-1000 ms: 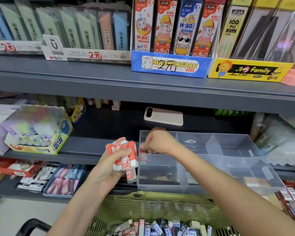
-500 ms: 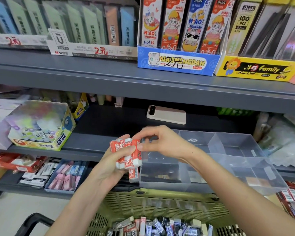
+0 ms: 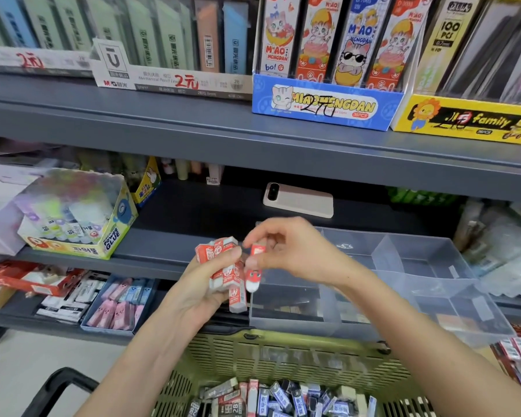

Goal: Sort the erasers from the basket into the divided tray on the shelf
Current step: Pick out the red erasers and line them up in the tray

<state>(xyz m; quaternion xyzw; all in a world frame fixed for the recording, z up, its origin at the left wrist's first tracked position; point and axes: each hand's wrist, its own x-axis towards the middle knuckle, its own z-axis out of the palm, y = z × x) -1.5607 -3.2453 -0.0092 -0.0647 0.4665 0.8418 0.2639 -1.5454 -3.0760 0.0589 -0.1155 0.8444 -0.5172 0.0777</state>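
At the front edge of the middle shelf (image 3: pixel 169 251), the left hand (image 3: pixel 193 296) is curled round a bunch of red-and-white erasers (image 3: pixel 220 260), with its thumb pressed across their upper ends. One of them sticks out below the rest. Just beside it, the right hand (image 3: pixel 295 251) pinches a single red eraser (image 3: pixel 253 278) between thumb and forefinger, its other fingers loosely bent. That eraser hangs upright and touches or nearly touches the bunch; I cannot tell which. Both hands are in front of the left end of the clear divided tray (image 3: pixel 433 296), which sits on the same shelf with its near side overhanging the front edge. What its compartments hold is hard to make out through the plastic. Below the shelf, the green basket (image 3: pixel 283 341) holds a loose heap of erasers in red, blue and grey sleeves (image 3: pixel 271 398). Toward the back of the shelf a pale phone (image 3: pixel 298 200) lies flat, and at its left end stands a box of glue sticks (image 3: pixel 73 218).
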